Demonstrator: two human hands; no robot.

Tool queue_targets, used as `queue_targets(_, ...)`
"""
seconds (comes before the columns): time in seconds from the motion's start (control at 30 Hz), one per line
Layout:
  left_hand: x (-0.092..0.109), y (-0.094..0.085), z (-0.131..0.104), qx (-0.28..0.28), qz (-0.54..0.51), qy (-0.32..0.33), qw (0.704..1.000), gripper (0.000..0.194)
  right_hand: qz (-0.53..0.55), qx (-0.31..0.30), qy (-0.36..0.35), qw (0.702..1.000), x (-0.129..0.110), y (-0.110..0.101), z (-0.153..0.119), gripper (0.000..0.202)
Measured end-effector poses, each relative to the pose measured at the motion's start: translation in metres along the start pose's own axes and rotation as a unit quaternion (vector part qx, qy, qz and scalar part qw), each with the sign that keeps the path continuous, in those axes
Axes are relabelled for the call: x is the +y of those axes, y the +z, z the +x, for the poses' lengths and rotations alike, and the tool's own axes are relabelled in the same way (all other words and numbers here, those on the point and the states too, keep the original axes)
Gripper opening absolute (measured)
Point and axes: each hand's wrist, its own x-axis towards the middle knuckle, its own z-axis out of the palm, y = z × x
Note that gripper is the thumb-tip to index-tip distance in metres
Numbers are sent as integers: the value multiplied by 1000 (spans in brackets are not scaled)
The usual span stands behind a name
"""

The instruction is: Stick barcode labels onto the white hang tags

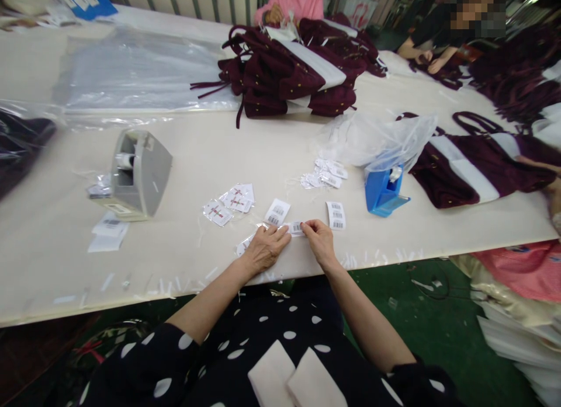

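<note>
My left hand lies palm down near the table's front edge, fingers stretched out over a white tag that it partly covers. Beside it, the thumb and finger of my right hand pinch the right end of a small barcode label. Just beyond my left fingers is a barcode sticker sheet, and another sticker sheet rests right of my right hand. Several hang tags with a red and green print sit to the left. A pile of white barcode tags lies farther back.
A grey tape dispenser stands left, a blue tape dispenser right beside a clear plastic bag. Maroon handbags are heaped at the back; another maroon handbag lies right. Plastic sheets cover the back left. Other people work across the table.
</note>
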Motion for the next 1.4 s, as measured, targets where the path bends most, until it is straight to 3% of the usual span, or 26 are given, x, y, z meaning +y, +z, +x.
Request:
queue_targets(0.17,-1,0,-1,-10,-30,1,1000,35,4,0,1,1000,2,0,0,28)
queue_targets(0.57,-1,2,-2,45,-108,-31,993,24,-34,-26,-2,999,-3,3,-1,25)
queue_targets(1.4,-2,2,-3,43,-111,-36,992,24,-112,-26,-1,993,-9,6,2,25)
